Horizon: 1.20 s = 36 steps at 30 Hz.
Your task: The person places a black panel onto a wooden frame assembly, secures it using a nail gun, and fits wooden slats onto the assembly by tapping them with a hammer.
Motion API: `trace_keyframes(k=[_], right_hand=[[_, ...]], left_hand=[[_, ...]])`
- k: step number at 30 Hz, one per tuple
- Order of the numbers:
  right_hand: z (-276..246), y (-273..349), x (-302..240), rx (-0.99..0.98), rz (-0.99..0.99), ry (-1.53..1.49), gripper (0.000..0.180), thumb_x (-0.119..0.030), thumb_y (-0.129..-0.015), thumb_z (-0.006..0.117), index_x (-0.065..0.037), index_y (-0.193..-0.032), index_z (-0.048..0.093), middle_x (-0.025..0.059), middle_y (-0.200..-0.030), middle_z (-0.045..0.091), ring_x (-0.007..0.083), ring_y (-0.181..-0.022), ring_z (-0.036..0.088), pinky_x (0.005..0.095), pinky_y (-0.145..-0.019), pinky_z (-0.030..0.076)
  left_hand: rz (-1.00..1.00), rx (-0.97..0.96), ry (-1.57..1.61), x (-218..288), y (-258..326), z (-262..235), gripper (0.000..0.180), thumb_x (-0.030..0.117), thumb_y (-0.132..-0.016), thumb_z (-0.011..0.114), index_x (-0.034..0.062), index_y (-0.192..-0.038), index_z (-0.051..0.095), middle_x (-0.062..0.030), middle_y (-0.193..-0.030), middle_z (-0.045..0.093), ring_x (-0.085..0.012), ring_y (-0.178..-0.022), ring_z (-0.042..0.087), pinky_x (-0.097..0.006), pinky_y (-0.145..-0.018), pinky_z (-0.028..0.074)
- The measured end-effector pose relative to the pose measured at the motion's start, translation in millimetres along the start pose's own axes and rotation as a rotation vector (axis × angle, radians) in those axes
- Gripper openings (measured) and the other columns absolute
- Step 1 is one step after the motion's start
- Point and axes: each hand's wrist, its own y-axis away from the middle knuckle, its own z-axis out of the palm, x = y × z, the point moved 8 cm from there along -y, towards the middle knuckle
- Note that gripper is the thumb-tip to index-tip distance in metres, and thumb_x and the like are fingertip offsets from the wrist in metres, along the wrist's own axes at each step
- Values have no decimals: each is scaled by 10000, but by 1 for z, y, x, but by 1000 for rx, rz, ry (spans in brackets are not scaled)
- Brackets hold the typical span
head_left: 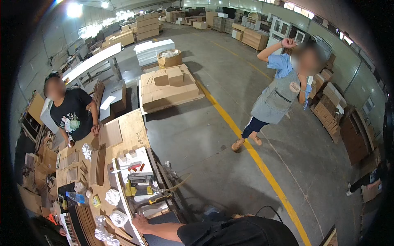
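The concrete floor [230,135] spreads out to my right, with a yellow line [246,143] running across it from far to near. On it, well ahead, sits a pallet of flat cardboard boxes [168,88], and beyond that a stack of white panels [154,51]. To my left is the wooden workbench [127,125], crowded with strips of corrugated cardboard [98,164]. One person in a black shirt [72,112] leans on the bench's far end, both hands down on it. Another person in a grey apron [277,96] stands on the floor by the yellow line, one arm raised to the head.

On the near part of the bench lies a white board [131,164] carrying a yellow-handled tool [158,199] and a red-handled cutter [133,166]. Near it are a roll of white tape [119,218] and a plastic bottle [76,197].

My left hand [140,223] rests on the bench edge just beside the tape roll, fingers seemingly loose and holding nothing, though the view there is small. My right hand is out of sight.
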Motion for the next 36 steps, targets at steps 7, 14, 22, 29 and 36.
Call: trace_keyframes(k=[7,14,22,29,36], right_hand=[[-11,7,-15,-78,28,-49,195,-87,-874,571,9,-997,687,189,-1173,606,402,-1143,554,501,-893,535],[-19,12,8,69,-196,141,241,-152,-895,553,-38,-1079,658,173,-1154,615,343,-1159,558,517,-906,459],[-73,105,87,-6,-368,230,191,-97,-706,684,10,-851,618,213,-932,616,396,-922,606,506,-782,503],[-116,117,133,149,-221,74,355,-184,-801,759,18,-1057,617,205,-1084,601,404,-1044,571,492,-894,483],[-99,102,137,-89,-28,-4,373,-265,-772,791,-46,-1060,697,210,-1082,676,392,-1051,642,493,-898,521]], left_hand=[[-147,89,150,-23,37,-38,301,337,-1005,485,160,-1177,657,-61,-1196,651,-240,-943,677,-400,-880,481],[44,147,448,50,113,-86,279,320,-957,561,119,-1112,676,-136,-1058,684,-303,-906,673,-426,-827,489],[-196,-134,1156,88,285,31,270,296,-884,663,79,-1044,680,-203,-950,686,-401,-861,662,-457,-739,508],[-930,-174,2895,151,437,96,196,212,-990,452,100,-833,485,-61,-775,505,-221,-759,512,-368,-711,463],[-1287,-231,3118,151,455,92,364,303,-962,560,140,-691,380,-40,-707,440,-236,-731,518,-432,-756,509]])
